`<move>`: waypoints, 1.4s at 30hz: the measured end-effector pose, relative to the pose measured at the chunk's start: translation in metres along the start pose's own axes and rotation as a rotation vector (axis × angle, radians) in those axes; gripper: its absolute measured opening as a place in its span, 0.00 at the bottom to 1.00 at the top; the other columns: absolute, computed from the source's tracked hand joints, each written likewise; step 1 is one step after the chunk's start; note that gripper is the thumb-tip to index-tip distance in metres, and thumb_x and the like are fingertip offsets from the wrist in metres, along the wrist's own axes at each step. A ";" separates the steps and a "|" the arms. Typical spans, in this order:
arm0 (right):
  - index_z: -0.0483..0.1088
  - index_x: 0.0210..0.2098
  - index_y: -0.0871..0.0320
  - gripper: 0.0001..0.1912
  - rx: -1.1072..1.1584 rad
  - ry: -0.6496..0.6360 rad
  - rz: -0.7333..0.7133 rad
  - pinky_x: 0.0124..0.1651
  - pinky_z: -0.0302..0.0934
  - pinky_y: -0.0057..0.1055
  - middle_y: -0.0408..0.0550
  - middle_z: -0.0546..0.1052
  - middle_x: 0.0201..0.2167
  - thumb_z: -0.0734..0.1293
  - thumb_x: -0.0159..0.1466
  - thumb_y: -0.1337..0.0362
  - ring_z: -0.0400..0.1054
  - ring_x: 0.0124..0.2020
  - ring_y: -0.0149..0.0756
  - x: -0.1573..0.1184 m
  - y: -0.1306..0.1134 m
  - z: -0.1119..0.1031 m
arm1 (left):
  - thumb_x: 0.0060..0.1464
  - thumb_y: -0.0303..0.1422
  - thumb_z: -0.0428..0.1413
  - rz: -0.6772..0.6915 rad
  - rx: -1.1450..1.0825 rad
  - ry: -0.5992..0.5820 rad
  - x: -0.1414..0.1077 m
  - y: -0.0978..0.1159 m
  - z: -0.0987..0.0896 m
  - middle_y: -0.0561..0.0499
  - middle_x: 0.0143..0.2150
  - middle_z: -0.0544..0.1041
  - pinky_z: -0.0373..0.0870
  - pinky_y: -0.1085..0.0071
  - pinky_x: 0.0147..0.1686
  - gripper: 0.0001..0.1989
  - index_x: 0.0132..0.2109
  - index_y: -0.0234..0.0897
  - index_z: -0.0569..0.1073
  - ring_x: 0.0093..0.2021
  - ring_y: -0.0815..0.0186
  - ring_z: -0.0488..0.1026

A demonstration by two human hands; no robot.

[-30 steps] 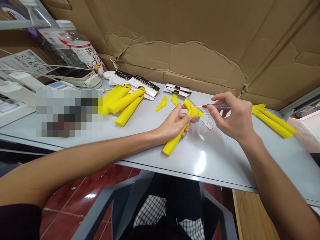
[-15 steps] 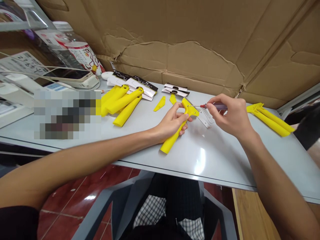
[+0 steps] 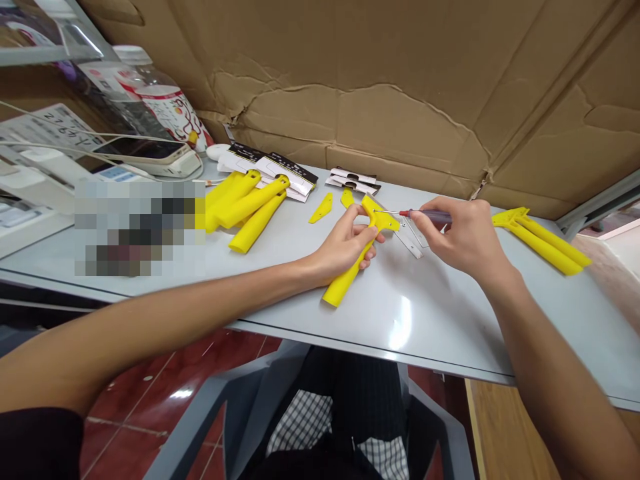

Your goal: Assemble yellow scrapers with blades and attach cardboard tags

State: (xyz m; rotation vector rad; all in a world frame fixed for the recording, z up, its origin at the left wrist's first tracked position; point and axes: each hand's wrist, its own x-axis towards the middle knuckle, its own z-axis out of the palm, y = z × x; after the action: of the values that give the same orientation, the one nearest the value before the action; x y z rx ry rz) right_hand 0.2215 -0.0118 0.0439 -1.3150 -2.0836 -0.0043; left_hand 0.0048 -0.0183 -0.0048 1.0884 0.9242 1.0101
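My left hand [image 3: 345,245] is wrapped round the handle of a yellow scraper [image 3: 342,283], its wide head tilted up and to the right. In my right hand [image 3: 463,233] is a screwdriver [image 3: 434,216] with a dark handle and red collar. Its thin shaft points left, and the tip meets the scraper's head at a screw spot. Metal blades [image 3: 409,244] lie on the table just right of the head. Behind the scraper rest a loose yellow plate [image 3: 321,208] and another yellow plate [image 3: 347,197], partly hidden.
Several yellow handles [image 3: 257,223] lie at left beside black-and-white packets [image 3: 287,175]; smaller packets [image 3: 353,180] sit at the back. More yellow scraper parts [image 3: 545,243] lie at right. A phone [image 3: 143,149] and bottles [image 3: 173,107] stand far left. Cardboard [image 3: 400,127] walls the table's back.
The screwdriver's handle has turned slightly in my right hand, its tip staying at the scraper's head. My left hand keeps its hold. The view has shifted a little.
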 end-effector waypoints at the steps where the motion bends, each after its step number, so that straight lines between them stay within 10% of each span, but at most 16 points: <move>1: 0.82 0.35 0.54 0.14 -0.009 0.008 -0.014 0.32 0.63 0.35 0.47 0.83 0.27 0.69 0.71 0.54 0.76 0.26 0.39 0.000 0.000 0.000 | 0.71 0.28 0.53 0.002 0.002 -0.003 0.000 -0.001 0.000 0.52 0.39 0.77 0.61 0.74 0.20 0.08 0.50 0.44 0.62 0.22 0.75 0.66; 28: 0.80 0.40 0.51 0.04 0.078 0.050 -0.189 0.34 0.70 0.38 0.48 0.83 0.37 0.71 0.69 0.63 0.76 0.33 0.40 -0.001 0.000 0.001 | 0.71 0.28 0.52 -0.012 0.027 0.001 0.000 0.000 0.001 0.53 0.39 0.77 0.63 0.74 0.19 0.07 0.52 0.43 0.62 0.21 0.76 0.67; 42: 0.78 0.54 0.54 0.18 -0.045 -0.444 -0.059 0.38 0.59 0.34 0.47 0.85 0.40 0.63 0.69 0.67 0.74 0.34 0.39 -0.003 -0.005 0.003 | 0.70 0.29 0.54 -0.011 0.018 -0.038 -0.002 0.002 0.001 0.53 0.38 0.78 0.63 0.74 0.20 0.08 0.52 0.42 0.63 0.21 0.75 0.67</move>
State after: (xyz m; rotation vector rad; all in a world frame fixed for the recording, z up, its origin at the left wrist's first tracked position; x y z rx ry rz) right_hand 0.2164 -0.0163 0.0417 -1.3749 -2.5041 0.2356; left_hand 0.0050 -0.0206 -0.0025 1.1129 0.9093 0.9710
